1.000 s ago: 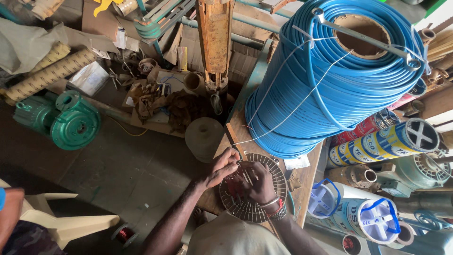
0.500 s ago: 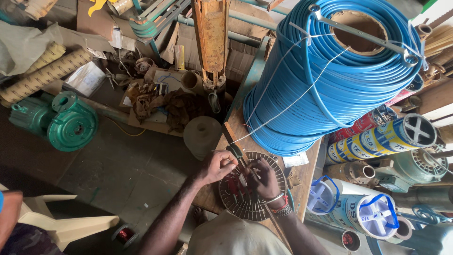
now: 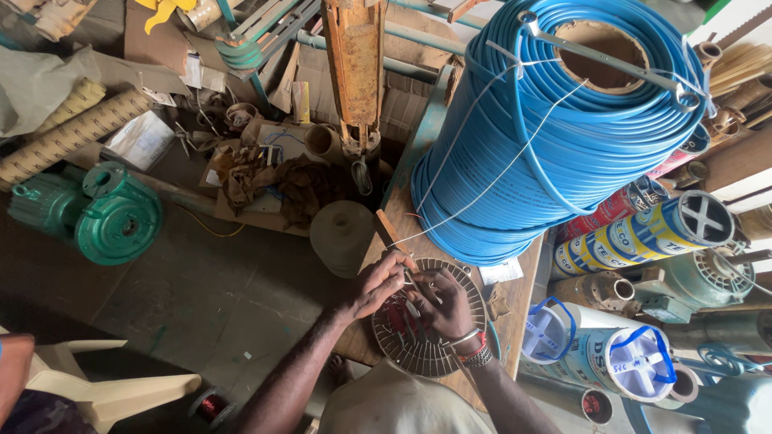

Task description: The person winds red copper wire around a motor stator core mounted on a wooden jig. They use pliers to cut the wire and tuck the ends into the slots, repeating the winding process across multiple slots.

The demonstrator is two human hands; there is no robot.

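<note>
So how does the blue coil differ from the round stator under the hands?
The blue coil is tall, bulky and stacked in many turns; the stator is a flat, slotted metal disc. The coil stands untouched at the bench's far end, while both the left hand and right hand rest on the stator. Both are round with an open centre.

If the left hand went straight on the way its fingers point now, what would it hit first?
Likely the right hand: the left hand points right across the round slotted metal core, fingertips nearly meeting. Depth is unclear.
</note>
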